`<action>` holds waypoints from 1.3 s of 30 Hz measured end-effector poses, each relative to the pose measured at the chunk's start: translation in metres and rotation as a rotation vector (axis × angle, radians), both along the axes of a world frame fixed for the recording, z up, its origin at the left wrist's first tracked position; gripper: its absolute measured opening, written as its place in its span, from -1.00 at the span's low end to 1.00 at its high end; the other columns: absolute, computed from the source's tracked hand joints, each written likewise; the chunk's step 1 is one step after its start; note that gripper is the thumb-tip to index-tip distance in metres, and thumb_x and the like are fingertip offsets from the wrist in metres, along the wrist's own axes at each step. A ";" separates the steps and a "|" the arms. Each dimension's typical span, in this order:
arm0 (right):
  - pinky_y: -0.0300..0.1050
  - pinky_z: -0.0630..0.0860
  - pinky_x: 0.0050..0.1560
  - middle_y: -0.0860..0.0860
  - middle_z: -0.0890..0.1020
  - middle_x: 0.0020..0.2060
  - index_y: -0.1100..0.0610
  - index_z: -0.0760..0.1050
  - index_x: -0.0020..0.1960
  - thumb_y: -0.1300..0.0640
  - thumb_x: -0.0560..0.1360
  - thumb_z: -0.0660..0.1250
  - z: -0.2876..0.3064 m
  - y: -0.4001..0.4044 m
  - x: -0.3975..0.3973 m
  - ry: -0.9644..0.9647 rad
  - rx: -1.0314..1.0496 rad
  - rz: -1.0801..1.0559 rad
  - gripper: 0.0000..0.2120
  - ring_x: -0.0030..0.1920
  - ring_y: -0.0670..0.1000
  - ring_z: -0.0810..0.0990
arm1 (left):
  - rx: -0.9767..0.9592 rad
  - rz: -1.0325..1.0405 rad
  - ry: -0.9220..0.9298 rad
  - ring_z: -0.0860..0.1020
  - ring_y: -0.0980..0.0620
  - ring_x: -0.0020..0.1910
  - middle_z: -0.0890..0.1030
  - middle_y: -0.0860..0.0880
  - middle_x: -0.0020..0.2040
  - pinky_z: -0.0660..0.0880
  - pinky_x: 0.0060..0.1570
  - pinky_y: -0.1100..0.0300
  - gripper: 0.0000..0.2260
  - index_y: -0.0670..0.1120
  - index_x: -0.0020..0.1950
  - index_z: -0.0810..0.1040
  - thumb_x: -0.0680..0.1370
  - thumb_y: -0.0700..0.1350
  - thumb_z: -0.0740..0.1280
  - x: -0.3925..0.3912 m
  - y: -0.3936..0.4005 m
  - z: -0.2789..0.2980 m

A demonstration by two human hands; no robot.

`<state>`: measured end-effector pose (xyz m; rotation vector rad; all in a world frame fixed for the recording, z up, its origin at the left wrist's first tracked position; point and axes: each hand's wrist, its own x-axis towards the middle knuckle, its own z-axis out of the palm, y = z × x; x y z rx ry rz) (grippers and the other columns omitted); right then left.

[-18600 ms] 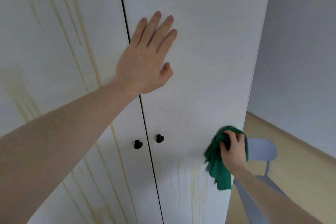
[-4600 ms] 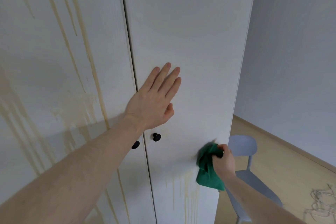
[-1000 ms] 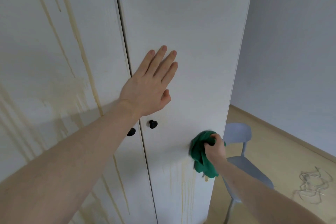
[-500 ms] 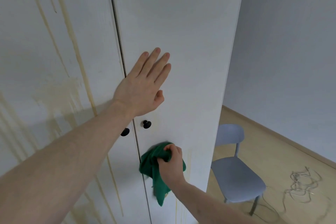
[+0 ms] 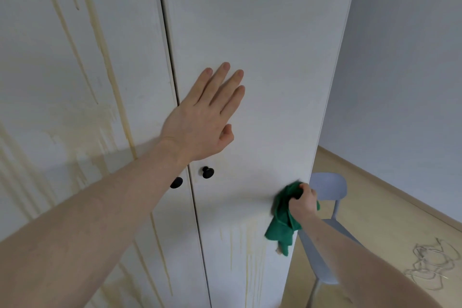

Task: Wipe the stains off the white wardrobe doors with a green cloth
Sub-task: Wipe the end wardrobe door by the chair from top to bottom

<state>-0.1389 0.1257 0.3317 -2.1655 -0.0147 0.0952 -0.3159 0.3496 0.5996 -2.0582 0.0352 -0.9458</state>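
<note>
Two white wardrobe doors fill the view. The left door [image 5: 75, 82] carries long yellowish drip stains [image 5: 105, 62] and a smeared patch. The right door [image 5: 262, 45] is plain above, with faint drips [image 5: 247, 245] low down. My left hand [image 5: 205, 117] presses flat on the right door, fingers straight, above the two black knobs [image 5: 208, 172]. My right hand [image 5: 302, 201] grips a bunched green cloth [image 5: 282, 222] against the right door's outer edge, just above the faint drips.
A light blue chair [image 5: 328, 187] stands right beside the wardrobe's side, behind my right arm. A tangle of thin cord [image 5: 425, 262] lies on the wooden floor at the right. A grey wall [image 5: 405, 57] runs along the right.
My right hand has swept the cloth from near the door gap below the knobs back to the right door's outer edge. My left hand stays flat on the door.
</note>
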 end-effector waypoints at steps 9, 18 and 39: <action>0.12 0.57 0.13 0.08 0.55 0.12 0.04 0.43 0.12 0.32 0.47 0.30 -0.020 0.016 -0.054 0.021 0.136 0.087 -0.71 0.07 0.11 0.55 | 0.002 0.018 0.002 -0.12 -0.31 0.66 -0.10 -0.22 0.70 -0.13 0.63 -0.22 -0.31 -0.19 0.69 0.01 0.63 0.12 0.03 -0.001 0.001 0.000; -0.31 0.50 -0.05 0.00 0.50 0.03 0.07 0.44 -0.07 0.46 0.36 0.25 0.019 0.085 -0.180 -0.078 0.451 0.369 -0.69 -0.04 -0.15 0.51 | -0.012 0.036 0.018 -0.14 -0.30 0.66 -0.13 -0.21 0.70 -0.11 0.63 -0.21 -0.30 -0.18 0.69 -0.01 0.64 0.14 0.03 -0.005 -0.003 0.001; 0.06 0.54 0.07 0.13 0.52 0.19 0.13 0.43 0.25 0.44 0.45 0.20 -0.010 0.006 -0.004 -0.024 0.053 -0.048 -0.57 0.08 0.16 0.51 | -0.009 0.025 0.022 -0.13 -0.31 0.66 -0.13 -0.22 0.70 -0.13 0.63 -0.21 -0.30 -0.18 0.69 -0.02 0.64 0.14 0.02 -0.002 -0.001 0.000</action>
